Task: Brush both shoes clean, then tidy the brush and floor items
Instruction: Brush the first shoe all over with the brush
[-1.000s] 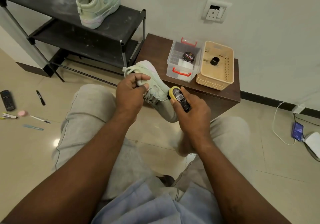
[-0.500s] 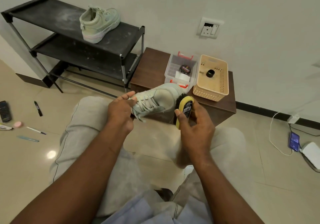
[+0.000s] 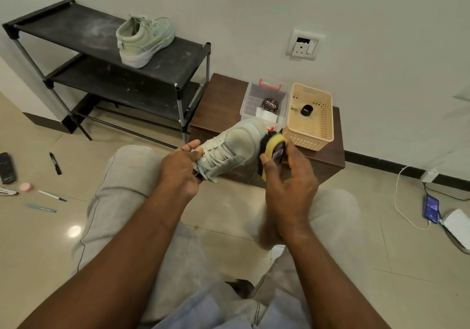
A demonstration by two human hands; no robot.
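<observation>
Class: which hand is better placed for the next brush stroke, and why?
Likely the right hand: it grips the brush, bristles against the shoe; the left hand holds that shoe.

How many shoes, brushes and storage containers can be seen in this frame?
Shoes: 2, the held shoe and the shelf shoe
Brushes: 1, the brush in the right hand
Containers: 2, the clear box and the basket
Total: 5
</observation>
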